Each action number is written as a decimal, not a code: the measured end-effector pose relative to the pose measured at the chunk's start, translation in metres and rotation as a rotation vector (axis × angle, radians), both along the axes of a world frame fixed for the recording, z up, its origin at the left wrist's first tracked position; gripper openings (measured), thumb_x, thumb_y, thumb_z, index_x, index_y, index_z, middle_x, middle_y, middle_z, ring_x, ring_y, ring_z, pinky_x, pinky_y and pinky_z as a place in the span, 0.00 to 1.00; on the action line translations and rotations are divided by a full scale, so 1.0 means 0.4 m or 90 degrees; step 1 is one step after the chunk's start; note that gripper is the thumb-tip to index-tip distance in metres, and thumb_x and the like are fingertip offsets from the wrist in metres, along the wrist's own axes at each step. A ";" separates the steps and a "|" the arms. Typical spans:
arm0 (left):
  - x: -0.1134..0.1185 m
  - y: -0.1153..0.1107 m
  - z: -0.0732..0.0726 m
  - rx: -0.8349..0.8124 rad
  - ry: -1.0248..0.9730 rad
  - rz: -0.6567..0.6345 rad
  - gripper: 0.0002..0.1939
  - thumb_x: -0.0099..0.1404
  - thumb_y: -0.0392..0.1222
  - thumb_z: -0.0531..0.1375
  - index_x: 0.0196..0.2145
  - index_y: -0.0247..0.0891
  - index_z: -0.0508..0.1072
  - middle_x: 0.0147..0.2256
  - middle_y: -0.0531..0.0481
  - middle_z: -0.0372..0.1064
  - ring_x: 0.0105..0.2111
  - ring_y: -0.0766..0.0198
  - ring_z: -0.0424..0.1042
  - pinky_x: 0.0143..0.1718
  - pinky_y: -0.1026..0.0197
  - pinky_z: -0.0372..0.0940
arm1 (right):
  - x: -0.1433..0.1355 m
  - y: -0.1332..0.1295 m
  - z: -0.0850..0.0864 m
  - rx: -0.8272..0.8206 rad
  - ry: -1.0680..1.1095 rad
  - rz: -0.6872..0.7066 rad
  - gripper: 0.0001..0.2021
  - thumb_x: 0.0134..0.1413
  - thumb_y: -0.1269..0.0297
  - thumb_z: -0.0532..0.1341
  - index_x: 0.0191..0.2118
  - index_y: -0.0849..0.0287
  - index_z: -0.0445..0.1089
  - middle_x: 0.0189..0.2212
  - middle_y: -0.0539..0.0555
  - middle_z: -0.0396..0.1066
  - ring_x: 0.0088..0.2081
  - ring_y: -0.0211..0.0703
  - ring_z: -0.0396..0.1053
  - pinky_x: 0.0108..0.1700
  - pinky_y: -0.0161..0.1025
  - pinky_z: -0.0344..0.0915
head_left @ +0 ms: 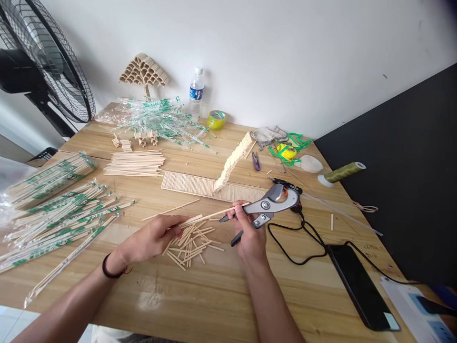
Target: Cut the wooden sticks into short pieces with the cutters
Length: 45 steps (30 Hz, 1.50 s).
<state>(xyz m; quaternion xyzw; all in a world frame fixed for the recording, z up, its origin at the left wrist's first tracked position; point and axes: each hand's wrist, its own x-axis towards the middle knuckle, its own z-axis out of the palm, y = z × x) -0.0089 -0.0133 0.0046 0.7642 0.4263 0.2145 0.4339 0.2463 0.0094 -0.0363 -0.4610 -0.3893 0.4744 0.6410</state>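
Note:
My left hand [152, 238] is closed on wooden chopsticks [219, 212], at least one long and one shorter, lying along its fingers. My right hand [252, 238] grips a grey pipe cutter [278, 202], its jaw pointing right and away from the sticks. The long chopstick's far end reaches the fingertips of the right hand. Below, on the wooden table [200, 305], lies a loose pile of short cut chopstick pieces [191, 245]. Just beyond the hands is a long flat panel of sticks [185, 185], with a slanted stick-built piece [230, 164] standing up from it.
Wrapped chopsticks [67, 214] cover the left side; a row of bare chopsticks [134, 163] lies behind. Empty wrappers [160, 119], a bottle [196, 93], tape [216, 120] and a fan-shaped stick model [144, 71] stand at the back. A phone [362, 286] and cable [285, 257] lie right.

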 end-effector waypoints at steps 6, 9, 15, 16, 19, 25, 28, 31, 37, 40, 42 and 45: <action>0.000 0.001 0.009 -0.014 -0.004 -0.015 0.20 0.77 0.40 0.53 0.62 0.43 0.73 0.51 0.45 0.80 0.48 0.57 0.78 0.50 0.60 0.72 | 0.006 0.000 -0.008 0.007 -0.009 0.011 0.12 0.59 0.53 0.69 0.38 0.56 0.71 0.26 0.48 0.68 0.31 0.43 0.69 0.42 0.47 0.69; 0.004 0.003 0.008 -0.022 0.001 -0.018 0.18 0.78 0.44 0.53 0.58 0.41 0.76 0.47 0.45 0.80 0.43 0.59 0.77 0.45 0.61 0.71 | 0.004 0.000 -0.009 0.008 -0.017 0.009 0.13 0.59 0.53 0.69 0.38 0.55 0.70 0.27 0.48 0.68 0.31 0.43 0.69 0.42 0.47 0.69; 0.011 0.004 -0.016 0.010 0.055 0.069 0.21 0.77 0.52 0.53 0.35 0.35 0.76 0.24 0.54 0.66 0.23 0.69 0.59 0.24 0.65 0.55 | -0.006 -0.012 -0.005 0.033 -0.064 0.033 0.12 0.63 0.52 0.66 0.38 0.55 0.71 0.29 0.48 0.68 0.32 0.42 0.69 0.41 0.44 0.68; 0.011 0.003 -0.019 0.016 0.062 0.080 0.22 0.77 0.52 0.53 0.32 0.35 0.75 0.22 0.56 0.63 0.22 0.69 0.56 0.23 0.65 0.52 | -0.007 -0.014 -0.005 0.043 -0.072 0.042 0.11 0.64 0.52 0.66 0.38 0.55 0.71 0.30 0.49 0.68 0.32 0.42 0.69 0.41 0.44 0.68; 0.013 0.000 -0.022 0.043 0.066 0.090 0.23 0.78 0.52 0.52 0.30 0.36 0.72 0.21 0.58 0.57 0.21 0.70 0.53 0.23 0.65 0.50 | -0.008 -0.019 -0.003 0.067 -0.083 0.056 0.10 0.66 0.54 0.64 0.38 0.55 0.71 0.30 0.49 0.68 0.34 0.42 0.69 0.43 0.44 0.68; 0.017 -0.001 -0.016 0.082 0.060 0.105 0.22 0.78 0.50 0.52 0.29 0.37 0.68 0.21 0.58 0.58 0.22 0.69 0.54 0.26 0.64 0.51 | -0.010 -0.024 0.013 0.089 -0.143 0.055 0.10 0.69 0.56 0.61 0.37 0.55 0.70 0.31 0.50 0.68 0.35 0.43 0.68 0.43 0.43 0.66; 0.016 0.001 -0.012 0.108 0.045 0.140 0.21 0.78 0.49 0.52 0.28 0.37 0.66 0.21 0.57 0.58 0.22 0.69 0.56 0.26 0.64 0.52 | -0.009 -0.027 0.026 0.114 -0.227 0.052 0.09 0.70 0.59 0.59 0.37 0.55 0.70 0.32 0.51 0.69 0.37 0.45 0.69 0.44 0.44 0.66; 0.014 -0.001 -0.009 0.143 0.014 0.178 0.20 0.77 0.48 0.53 0.28 0.37 0.67 0.21 0.58 0.57 0.21 0.70 0.55 0.25 0.65 0.52 | 0.000 -0.028 0.031 0.144 -0.364 0.040 0.03 0.66 0.66 0.59 0.42 0.55 0.71 0.35 0.52 0.72 0.38 0.46 0.70 0.45 0.44 0.67; 0.016 -0.011 -0.004 0.203 -0.031 0.263 0.20 0.76 0.48 0.57 0.27 0.37 0.68 0.20 0.59 0.55 0.20 0.72 0.53 0.21 0.66 0.49 | 0.014 -0.017 0.025 0.256 -0.623 0.065 0.19 0.49 0.79 0.58 0.46 0.54 0.68 0.40 0.55 0.74 0.44 0.52 0.73 0.48 0.47 0.68; 0.021 -0.015 -0.002 0.234 -0.047 0.273 0.19 0.75 0.46 0.58 0.27 0.37 0.68 0.19 0.60 0.55 0.19 0.72 0.52 0.20 0.67 0.49 | 0.006 -0.020 0.021 0.239 -0.665 0.087 0.20 0.47 0.80 0.58 0.46 0.55 0.68 0.41 0.56 0.74 0.45 0.53 0.73 0.48 0.48 0.68; 0.025 -0.019 -0.002 0.243 -0.053 0.250 0.17 0.75 0.46 0.59 0.28 0.37 0.69 0.19 0.60 0.56 0.18 0.73 0.53 0.19 0.67 0.49 | -0.004 -0.027 0.019 0.230 -0.681 0.103 0.21 0.45 0.80 0.59 0.46 0.55 0.68 0.42 0.56 0.74 0.45 0.54 0.72 0.48 0.48 0.69; 0.034 -0.029 -0.004 0.244 -0.047 0.195 0.15 0.75 0.44 0.58 0.30 0.36 0.71 0.20 0.59 0.59 0.18 0.72 0.56 0.20 0.68 0.51 | -0.023 -0.040 0.019 0.237 -0.669 0.138 0.23 0.43 0.80 0.59 0.47 0.56 0.68 0.42 0.58 0.74 0.46 0.55 0.72 0.49 0.49 0.69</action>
